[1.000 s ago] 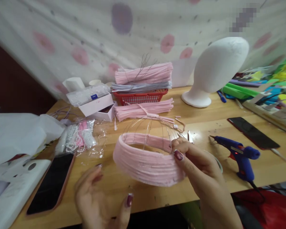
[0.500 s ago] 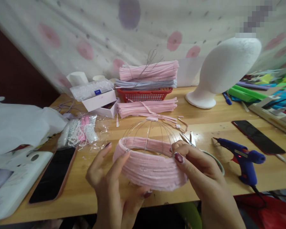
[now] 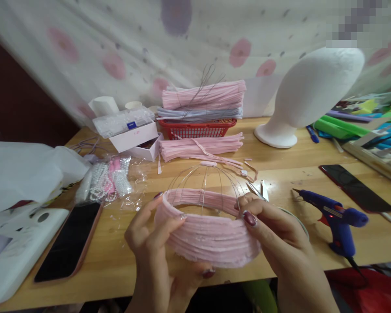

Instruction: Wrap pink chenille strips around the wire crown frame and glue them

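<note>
Between my hands is a wire hat frame with a wide band of pink pipe cleaners (image 3: 215, 241) wrapped around its lower part. Thin bare wires arch from the band up to a small pale pink cap (image 3: 208, 164). My left hand (image 3: 159, 243) grips the band's left side, forefinger over the upper rim and thumb under the lower edge. At the right, my right hand (image 3: 273, 230) pinches the rim between thumb and fingers. Partly hidden behind the right hand lie scissors (image 3: 263, 190) with their blades showing.
A blue glue gun (image 3: 335, 213) with a lit red light lies right, near a phone (image 3: 358, 187). A white foam head (image 3: 313, 95) stands behind. Pink pipe cleaners (image 3: 202, 147) lie before a red basket (image 3: 198, 129). Left are bagged beads (image 3: 107, 180) and another phone (image 3: 70, 241).
My left hand's forefinger has slid slightly right along the rim, and another finger now rests against the band's left edge. The hat frame has shifted slightly right and down in view.
</note>
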### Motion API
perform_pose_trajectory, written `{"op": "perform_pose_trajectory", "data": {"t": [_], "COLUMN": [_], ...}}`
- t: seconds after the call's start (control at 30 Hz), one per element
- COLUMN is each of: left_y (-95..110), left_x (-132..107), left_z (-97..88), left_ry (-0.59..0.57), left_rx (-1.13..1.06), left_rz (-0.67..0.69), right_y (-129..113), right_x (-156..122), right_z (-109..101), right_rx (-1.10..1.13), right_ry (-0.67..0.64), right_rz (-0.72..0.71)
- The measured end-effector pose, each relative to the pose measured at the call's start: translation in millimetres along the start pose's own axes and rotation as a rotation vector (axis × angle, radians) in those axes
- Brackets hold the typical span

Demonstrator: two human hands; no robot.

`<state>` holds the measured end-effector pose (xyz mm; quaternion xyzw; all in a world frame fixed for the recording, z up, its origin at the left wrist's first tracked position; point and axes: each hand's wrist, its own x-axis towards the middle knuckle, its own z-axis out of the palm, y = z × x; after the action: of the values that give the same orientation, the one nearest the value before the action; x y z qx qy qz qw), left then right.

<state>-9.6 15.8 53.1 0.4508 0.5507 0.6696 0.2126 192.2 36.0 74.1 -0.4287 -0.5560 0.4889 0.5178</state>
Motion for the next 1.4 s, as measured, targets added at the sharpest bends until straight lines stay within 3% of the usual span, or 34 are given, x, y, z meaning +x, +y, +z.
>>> {"op": "perform_pose_trajectory", "data": {"t": [0.27, 0.43, 0.6, 0.67, 0.73, 0.9, 1.0, 1.03, 1.1, 1.17, 1.27, 1.4], "left_y": [-19.8, -26.3, -29.6, -29.5, -28.4, -23.4, -16.3, -12.4, -3.2, 4.1, 2.3, -18.9], "left_x": [-10.1, -13.5, -10.9, -14.1, -21.6, -41.0, -37.9, -35.1, -29.8, -27.3, -28.2, -29.2], "left_z": [0.3, 9.8, 12.6, 10.8, 7.7, -3.8, -7.6, -7.1, -3.7, -0.6, -3.6, -18.5], "left_ry": [-0.049, -0.064, 0.079, 0.195, 0.238, 0.059, 0.012, 0.018, 0.058, 0.084, 0.067, -0.018], "left_rx": [0.198, 0.278, 0.072, -0.037, -0.137, -0.329, -0.391, -0.411, -0.455, -0.497, -0.542, -0.568], "left_rz": [0.288, 0.381, 0.183, 0.031, -0.197, -0.622, -0.822, -0.833, -0.803, -0.779, -0.779, -0.839], "right_y": [13.0, 25.5, 33.5, 36.6, 38.4, 28.1, 17.1, 14.9, 14.4, 19.4, 33.9, 52.5], "right_x": [-7.0, -23.0, -28.1, -26.8, -26.1, -25.1, -5.6, 6.7, 38.7, 74.4, 116.9, 138.1], "right_z": [15.8, 18.7, 11.4, 11.6, 14.7, 17.2, -3.8, -15.0, -40.1, -62.8, -82.9, -87.3], "right_rx": [-0.102, -0.170, -0.262, -0.294, -0.330, -0.462, -0.545, -0.586, -0.872, -0.985, -1.090, -1.139], "right_ry": [0.197, 0.066, -0.050, -0.034, -0.009, -0.042, -0.100, -0.064, 0.119, 0.164, 0.114, -0.015], "right_rz": [-0.143, -0.203, -0.243, -0.267, -0.299, -0.393, -0.390, -0.358, -0.140, -0.017, 0.149, 0.292]}}
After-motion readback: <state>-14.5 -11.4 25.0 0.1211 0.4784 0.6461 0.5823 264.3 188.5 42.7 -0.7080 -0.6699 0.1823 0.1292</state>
